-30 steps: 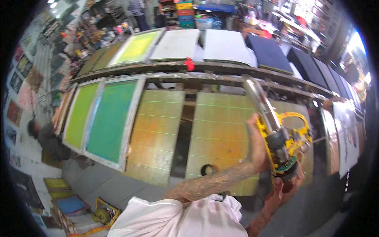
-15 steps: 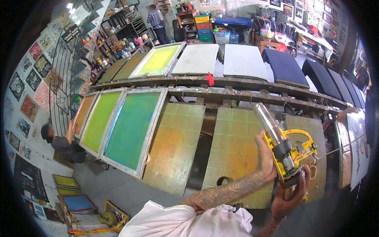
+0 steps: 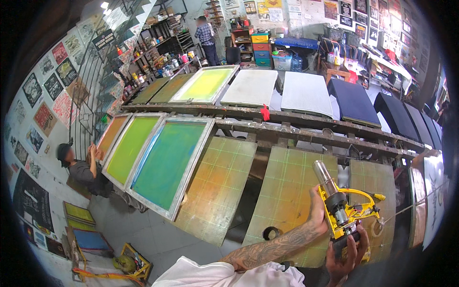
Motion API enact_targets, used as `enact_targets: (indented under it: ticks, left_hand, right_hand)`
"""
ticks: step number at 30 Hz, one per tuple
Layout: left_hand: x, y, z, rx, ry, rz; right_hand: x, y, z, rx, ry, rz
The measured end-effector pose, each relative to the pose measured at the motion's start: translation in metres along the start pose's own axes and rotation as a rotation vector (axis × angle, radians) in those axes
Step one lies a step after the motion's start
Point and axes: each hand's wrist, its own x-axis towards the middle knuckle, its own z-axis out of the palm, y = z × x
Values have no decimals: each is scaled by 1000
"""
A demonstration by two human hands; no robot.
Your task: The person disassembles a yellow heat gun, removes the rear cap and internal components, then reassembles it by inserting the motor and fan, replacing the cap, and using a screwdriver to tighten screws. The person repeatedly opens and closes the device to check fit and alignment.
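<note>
I hold a yellow tool (image 3: 340,214) with a long silver metal nozzle that points up and to the left. My left hand (image 3: 317,209), on a tattooed forearm, grips the tool's left side. Below it, my right hand (image 3: 345,253) is closed round the dark handle. A thin cord runs off to the right from the tool. The tool hangs over a yellow-green gridded board (image 3: 287,191) lying flat on a long work bench.
Framed screens (image 3: 165,162) in green and blue lean at the left, where a person (image 3: 79,167) crouches. More gridded boards (image 3: 215,186) and white (image 3: 306,91) and dark pallets (image 3: 354,100) line the benches. Another person (image 3: 206,36) stands by the back shelves. A tape ring (image 3: 271,233) lies near me.
The view has tilted up, showing more of the back of the shop. The tool and both hands sit lower in the picture; the grip on it is unchanged.
</note>
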Motion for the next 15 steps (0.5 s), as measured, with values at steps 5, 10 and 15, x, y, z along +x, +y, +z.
enact_targets:
  ticks: [5,10,15]
  left_hand:
    - [2,-4,-21,-44,-62,84]
    - [-4,0,-43,-53,-135,119]
    - [-16,2,-65,-87,-109,75]
  right_hand:
    - [21,-8,-30,-32,105,38]
    - [3,6,-29,525,185,351]
    - [-19,24,-28,864,94,500]
